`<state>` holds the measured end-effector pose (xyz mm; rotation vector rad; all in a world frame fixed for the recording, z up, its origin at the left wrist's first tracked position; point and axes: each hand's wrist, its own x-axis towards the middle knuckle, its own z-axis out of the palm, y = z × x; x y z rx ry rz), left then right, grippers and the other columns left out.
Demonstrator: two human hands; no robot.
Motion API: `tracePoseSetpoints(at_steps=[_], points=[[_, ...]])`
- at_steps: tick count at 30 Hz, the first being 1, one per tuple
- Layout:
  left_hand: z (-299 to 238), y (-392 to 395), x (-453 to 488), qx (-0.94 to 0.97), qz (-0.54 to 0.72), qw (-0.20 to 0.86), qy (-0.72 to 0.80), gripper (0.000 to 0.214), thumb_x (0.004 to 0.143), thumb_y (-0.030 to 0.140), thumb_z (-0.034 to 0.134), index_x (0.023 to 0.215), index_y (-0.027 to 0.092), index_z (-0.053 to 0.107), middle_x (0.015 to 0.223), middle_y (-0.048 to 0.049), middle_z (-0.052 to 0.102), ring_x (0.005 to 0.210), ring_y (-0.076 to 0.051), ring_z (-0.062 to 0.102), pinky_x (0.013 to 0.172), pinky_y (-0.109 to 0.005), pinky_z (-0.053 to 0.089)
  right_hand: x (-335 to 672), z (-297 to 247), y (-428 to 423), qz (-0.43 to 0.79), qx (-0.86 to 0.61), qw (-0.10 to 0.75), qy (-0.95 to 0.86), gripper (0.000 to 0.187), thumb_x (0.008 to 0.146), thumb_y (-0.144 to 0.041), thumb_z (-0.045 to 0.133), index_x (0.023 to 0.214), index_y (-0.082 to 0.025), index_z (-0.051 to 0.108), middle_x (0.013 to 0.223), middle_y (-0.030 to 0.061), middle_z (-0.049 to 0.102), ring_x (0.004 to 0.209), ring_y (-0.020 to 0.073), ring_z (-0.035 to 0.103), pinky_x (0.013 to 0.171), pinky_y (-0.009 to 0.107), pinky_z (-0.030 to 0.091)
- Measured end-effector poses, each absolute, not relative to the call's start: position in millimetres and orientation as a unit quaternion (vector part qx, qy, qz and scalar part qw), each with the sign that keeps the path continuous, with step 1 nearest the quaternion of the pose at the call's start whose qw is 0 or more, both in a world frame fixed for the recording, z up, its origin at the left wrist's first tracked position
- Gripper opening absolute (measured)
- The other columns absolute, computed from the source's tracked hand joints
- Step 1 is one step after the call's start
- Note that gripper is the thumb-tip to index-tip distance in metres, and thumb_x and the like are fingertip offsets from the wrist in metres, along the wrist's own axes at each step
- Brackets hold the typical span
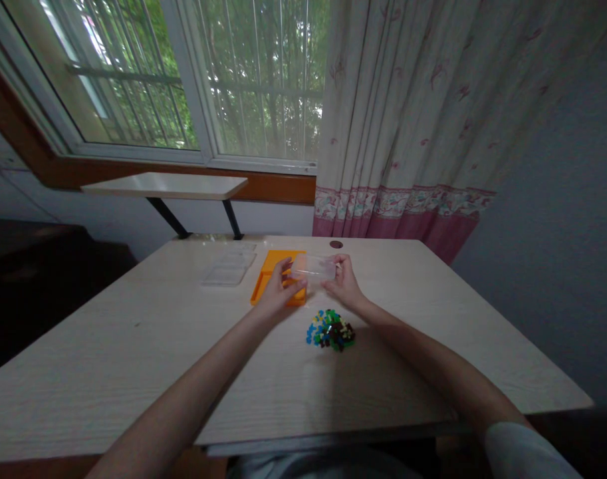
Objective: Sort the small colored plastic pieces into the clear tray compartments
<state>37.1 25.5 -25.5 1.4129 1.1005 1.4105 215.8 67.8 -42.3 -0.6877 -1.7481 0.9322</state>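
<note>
Between my two hands I hold a clear plastic box (313,266), raised above the table. My left hand (278,291) grips its left end with the thumb below. On its right end, the fingers and thumb of my right hand (346,285) are closed. Behind my left hand lies an orange tray (280,255) with raised edges, partly covered by that hand and the box. Nearer to me, below the box, sits a small heap of tiny coloured pieces (332,330) in blue, green, dark brown and pale yellow. Whether the box holds anything I cannot tell.
Several clear plastic containers (226,271) lie left of the orange tray on the pale wooden table (133,372). A raised shelf (168,184) on black legs stands at the back left. Behind are a window and a curtain (393,133). A round cable hole (336,244) is near the back edge.
</note>
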Motion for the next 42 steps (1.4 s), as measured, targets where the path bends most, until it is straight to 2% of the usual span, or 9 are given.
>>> tracePoseSetpoints(at_steps=[3,6,10,13,16,22,25,32,42], points=[[-24.8,22.5,41.7,0.505,0.574,0.541,0.351,0.052,0.058,0.034,0.074,0.102,0.017,0.053,0.101,-0.0072,0.058,0.089,-0.019,0.056,0.082,-0.034,0.043,213.7,-38.3,66.0,0.411,-0.232,0.539,-0.698,0.048,0.065,-0.037,0.065,0.091,-0.026,0.026,0.100,0.0011,0.040,0.087,0.0139,0.048,0.075,0.026,0.042],[-22.4,17.7,49.1,0.473,0.597,0.570,0.308,0.047,0.057,0.033,0.075,0.095,0.015,0.055,0.092,-0.0063,0.061,0.085,-0.017,0.057,0.082,-0.032,0.043,211.7,-33.4,60.6,0.447,-0.217,0.490,-0.716,0.047,0.064,-0.041,0.067,0.088,-0.024,0.030,0.094,0.0010,0.043,0.085,0.0147,0.048,0.073,0.027,0.042],[-20.1,14.0,53.9,0.450,0.639,0.550,0.294,0.049,0.055,0.031,0.076,0.095,0.016,0.053,0.090,-0.0046,0.060,0.085,-0.016,0.057,0.082,-0.031,0.042,211.0,-26.9,53.5,0.466,-0.199,0.433,-0.746,0.044,0.067,-0.043,0.064,0.094,-0.023,0.035,0.090,0.0005,0.046,0.082,0.0145,0.050,0.074,0.029,0.043],[-20.6,15.2,52.5,0.446,0.661,0.515,0.315,0.043,0.056,0.028,0.074,0.091,0.016,0.052,0.087,-0.0026,0.059,0.080,-0.015,0.057,0.077,-0.029,0.043,210.1,-20.9,49.2,0.398,-0.213,0.404,-0.796,0.041,0.070,-0.039,0.062,0.100,-0.021,0.041,0.098,0.0030,0.049,0.092,0.0162,0.051,0.082,0.033,0.042],[-20.6,16.2,50.6,0.464,0.666,0.468,0.349,0.040,0.055,0.026,0.072,0.089,0.017,0.051,0.086,-0.0013,0.057,0.081,-0.015,0.056,0.075,-0.027,0.044,208.1,-15.0,45.6,0.310,-0.241,0.413,-0.822,0.035,0.072,-0.035,0.061,0.102,-0.019,0.049,0.106,0.0063,0.052,0.100,0.0180,0.050,0.086,0.034,0.041],[-18.2,12.4,51.3,0.518,0.638,0.396,0.410,0.044,0.052,0.026,0.073,0.090,0.018,0.051,0.088,-0.0019,0.056,0.084,-0.017,0.055,0.073,-0.028,0.045,204.3,-13.1,39.2,0.287,-0.268,0.406,-0.826,0.037,0.076,-0.032,0.057,0.110,-0.018,0.050,0.101,0.0066,0.061,0.087,0.0158,0.059,0.078,0.031,0.048],[-18.3,11.9,50.6,0.537,0.619,0.385,0.425,0.042,0.054,0.027,0.073,0.089,0.017,0.052,0.088,-0.0027,0.057,0.083,-0.018,0.055,0.074,-0.030,0.045,205.9,-11.7,35.9,0.282,-0.262,0.394,-0.835,0.032,0.077,-0.028,0.055,0.107,-0.018,0.052,0.099,0.0060,0.063,0.085,0.0150,0.061,0.076,0.029,0.049],[-18.4,13.1,47.5,0.584,0.588,0.339,0.446,0.042,0.057,0.031,0.072,0.091,0.015,0.053,0.088,-0.0041,0.058,0.081,-0.018,0.056,0.077,-0.033,0.044,210.9,-9.3,31.7,0.133,-0.303,0.320,-0.888,0.018,0.082,-0.025,0.047,0.094,-0.015,0.056,0.083,0.0054,0.065,0.072,0.0147,0.062,0.064,0.024,0.046],[-17.1,12.4,47.8,0.587,0.576,0.325,0.466,0.042,0.057,0.032,0.071,0.091,0.015,0.053,0.087,-0.0034,0.058,0.080,-0.018,0.056,0.074,-0.031,0.045,208.1,-18.8,33.1,0.066,-0.312,0.317,-0.893,0.016,0.085,-0.024,0.042,0.093,-0.015,0.053,0.077,0.0028,0.063,0.063,0.0112,0.057,0.057,0.020,0.040]])
